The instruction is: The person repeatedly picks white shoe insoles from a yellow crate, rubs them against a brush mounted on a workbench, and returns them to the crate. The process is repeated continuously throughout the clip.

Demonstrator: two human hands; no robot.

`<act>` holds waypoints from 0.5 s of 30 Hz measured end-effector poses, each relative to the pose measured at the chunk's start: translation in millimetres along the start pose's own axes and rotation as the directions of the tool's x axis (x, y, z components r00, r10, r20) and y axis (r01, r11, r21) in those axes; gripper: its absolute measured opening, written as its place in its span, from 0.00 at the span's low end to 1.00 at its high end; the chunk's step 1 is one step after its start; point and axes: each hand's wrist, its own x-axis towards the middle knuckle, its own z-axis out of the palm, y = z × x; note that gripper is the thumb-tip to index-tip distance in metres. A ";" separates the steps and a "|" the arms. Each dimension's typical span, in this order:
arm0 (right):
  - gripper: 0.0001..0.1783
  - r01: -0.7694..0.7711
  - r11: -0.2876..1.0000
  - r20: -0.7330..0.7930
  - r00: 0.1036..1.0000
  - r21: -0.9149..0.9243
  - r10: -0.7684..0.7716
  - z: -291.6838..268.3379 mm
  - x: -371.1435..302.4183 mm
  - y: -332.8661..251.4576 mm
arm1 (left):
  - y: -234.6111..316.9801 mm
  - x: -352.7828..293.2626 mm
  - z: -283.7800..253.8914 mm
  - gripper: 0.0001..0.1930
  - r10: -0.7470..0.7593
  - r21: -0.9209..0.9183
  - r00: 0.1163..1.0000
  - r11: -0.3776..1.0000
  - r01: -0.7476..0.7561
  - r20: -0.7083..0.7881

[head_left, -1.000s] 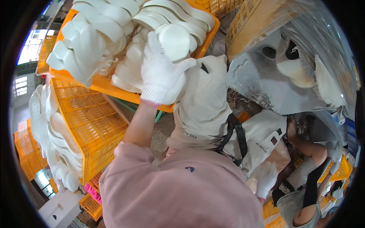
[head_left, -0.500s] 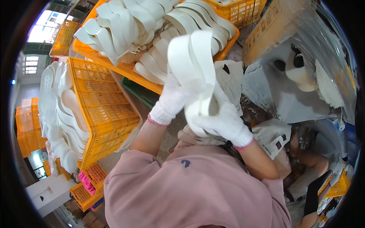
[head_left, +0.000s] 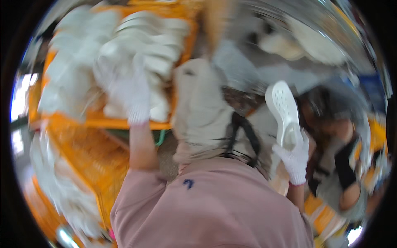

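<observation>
— Low in the frame, nearest: pink sleeves (head_left: pixel 206 211), both forearms rising from them.

— Right of centre?

— Right hand (head_left: pixel 293 155), white-gloved, clenched round the lower end of a white perforated sole (head_left: pixel 283 109); sole upright, tilted slightly left, held in the air beside a grey sack with black straps (head_left: pixel 206 111).

— Left side?

— Left hand (head_left: pixel 134 97), also gloved, reaching up into the heap of white soles (head_left: pixel 140 49) in the orange crate (head_left: pixel 124 123) at upper left. Blurred with motion; touching the heap, yet impossible to tell whether closed on a piece or loose.

— Further out?

— Another orange crate (head_left: pixel 82 165) at lower left, more white pieces along its outer side. At far right, another person (head_left: pixel 343 165), seated low, partly behind the raised sole. Across the top right, pale blurred shapes on a grey surface (head_left: pixel 264 70), too smeared to name.
</observation>
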 end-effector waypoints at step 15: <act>0.36 0.274 0.814 -0.561 0.824 0.513 0.076 -26.1 21.3 -35.8 | 264.6 -184.7 219.0 0.22 0.136 -0.271 0.327 -0.317 0.909 0.935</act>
